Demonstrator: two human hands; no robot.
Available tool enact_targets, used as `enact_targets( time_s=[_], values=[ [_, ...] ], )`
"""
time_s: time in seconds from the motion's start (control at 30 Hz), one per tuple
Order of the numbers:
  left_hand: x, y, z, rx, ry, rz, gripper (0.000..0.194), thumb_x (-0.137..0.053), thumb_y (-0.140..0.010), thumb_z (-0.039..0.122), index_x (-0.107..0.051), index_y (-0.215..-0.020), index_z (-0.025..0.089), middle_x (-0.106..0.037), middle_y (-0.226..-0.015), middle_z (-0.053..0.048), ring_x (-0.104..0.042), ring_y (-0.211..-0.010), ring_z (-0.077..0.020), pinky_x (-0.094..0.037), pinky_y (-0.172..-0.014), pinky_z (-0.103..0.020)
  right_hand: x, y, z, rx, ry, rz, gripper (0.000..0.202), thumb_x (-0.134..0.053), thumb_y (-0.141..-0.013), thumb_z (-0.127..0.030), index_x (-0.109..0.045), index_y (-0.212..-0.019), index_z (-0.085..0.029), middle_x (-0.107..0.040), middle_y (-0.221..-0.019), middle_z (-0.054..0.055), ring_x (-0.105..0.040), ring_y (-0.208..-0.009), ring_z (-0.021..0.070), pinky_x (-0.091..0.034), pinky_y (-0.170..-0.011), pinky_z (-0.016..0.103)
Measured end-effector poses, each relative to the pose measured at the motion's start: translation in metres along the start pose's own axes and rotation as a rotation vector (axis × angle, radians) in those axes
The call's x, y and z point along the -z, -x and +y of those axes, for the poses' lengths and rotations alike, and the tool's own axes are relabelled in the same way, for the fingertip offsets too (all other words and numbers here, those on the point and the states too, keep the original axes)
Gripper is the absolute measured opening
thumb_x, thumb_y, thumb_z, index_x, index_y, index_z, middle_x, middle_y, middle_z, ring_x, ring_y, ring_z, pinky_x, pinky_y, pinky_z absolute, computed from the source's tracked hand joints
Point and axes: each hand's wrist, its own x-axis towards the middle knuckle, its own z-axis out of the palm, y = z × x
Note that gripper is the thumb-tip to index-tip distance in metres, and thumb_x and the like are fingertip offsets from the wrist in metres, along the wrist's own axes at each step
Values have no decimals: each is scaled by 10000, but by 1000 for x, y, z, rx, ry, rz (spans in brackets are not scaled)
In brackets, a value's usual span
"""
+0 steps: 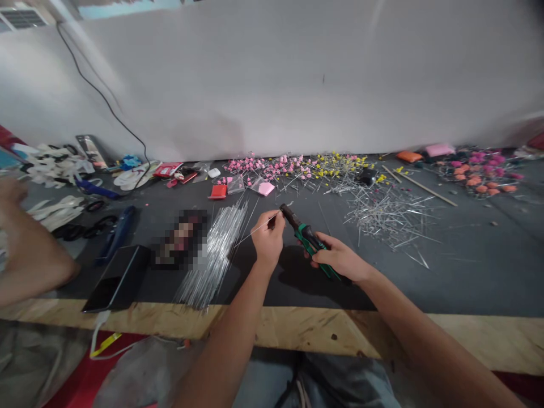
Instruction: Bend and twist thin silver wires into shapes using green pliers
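Observation:
My left hand (269, 237) pinches a thin silvery wire (257, 228), which slants down to the left from my fingers. My right hand (338, 258) is wrapped around the green and black handles of a pair of pliers (312, 241). The dark jaws of the pliers meet the wire's upper end beside my left fingertips; whether they are clamped on it I cannot make out. Left of my left hand lies a bundle of straight wires (216, 249). A loose heap of wires (389, 218) spreads beyond my right hand.
Pink-tipped wires (276, 166) and yellow-tipped wires (340, 161) lie along the wall. Orange and magenta balls on wires (480, 173) sit far right, near a wooden stick (429, 190). Leftward are a phone (117, 277), a blue tool (117, 232) and another person's arm (29, 243).

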Motion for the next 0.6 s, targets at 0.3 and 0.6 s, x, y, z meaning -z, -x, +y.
enact_targets(
  time_s=[0.3, 0.6],
  values=[
    [-13, 0, -6, 152, 226, -99, 240, -493, -813, 376, -582, -894, 168, -607, -677, -12, -569, -556, -114, -472, -546, -243, 4, -14, 5, 13, -71, 39, 231, -553, -664, -182, -532, -894, -179, -566, -776, 0, -499, -582, 93, -355, -556, 246],
    [-16, -9, -10, 188, 271, -153, 195, -485, -814, 351, -539, -805, 164, -540, -615, 21, -536, -525, -96, -461, -509, -221, 1, -18, 6, 40, -6, 26, 210, -549, -652, -180, -544, -862, -169, -560, -744, -5, -462, -568, 90, -339, -562, 247]
  ],
)
